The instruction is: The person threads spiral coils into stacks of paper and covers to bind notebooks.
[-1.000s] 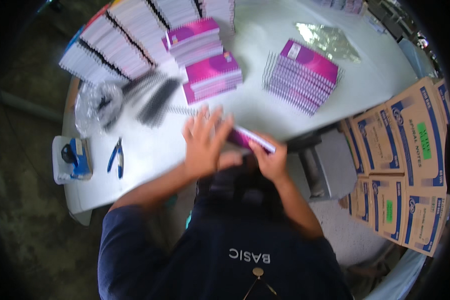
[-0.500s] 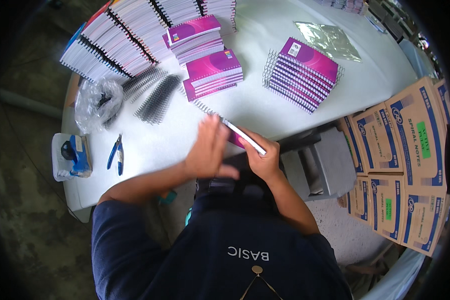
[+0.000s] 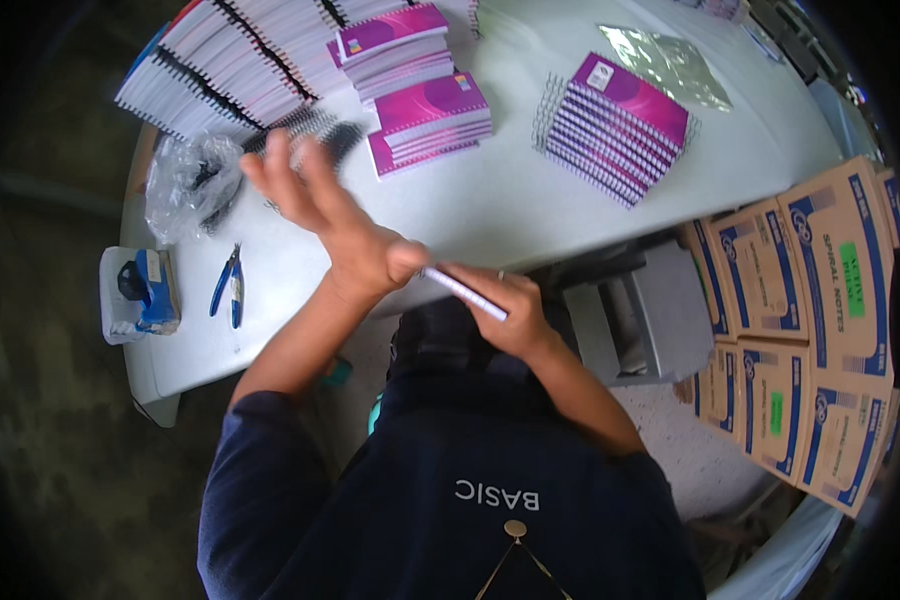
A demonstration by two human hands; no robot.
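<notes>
Holding a thin pad [image 3: 470, 294] edge-up over the lap, just off the near edge of a white table [image 3: 740, 140], a person in a dark blue shirt [image 3: 420, 430] is seen from above. The right hand [image 3: 510, 303] has its grip clamped on the pad, fingers along the far side; the pad's pale edge faces up. The left hand [image 3: 345, 235] is raised to the left, its grip apart, fingers spread and slightly blurred. Its thumb is close to the pad's upper end; whether they touch, I cannot tell. Beyond those fingers lie dark coils [image 3: 348, 138], partly hidden by them. On the table's left side are a crumpled clear bag [image 3: 175, 205], blue-handled cutters [image 3: 227, 287], and, at the edge, a white tub [image 3: 116, 318] with a blue device [image 3: 154, 285] in it. Farther back stand thick rows of bound books [image 3: 195, 85]. Near the middle are two stacks of purple pads [image 3: 433, 102]; to their right sits a pile of coil-bound pads [image 3: 630, 100], with a shiny clear sleeve [image 3: 665, 68] just behind. At right, beside the table, are a grey seat [image 3: 675, 310] and stacked brown cartons [image 3: 760, 275].
</notes>
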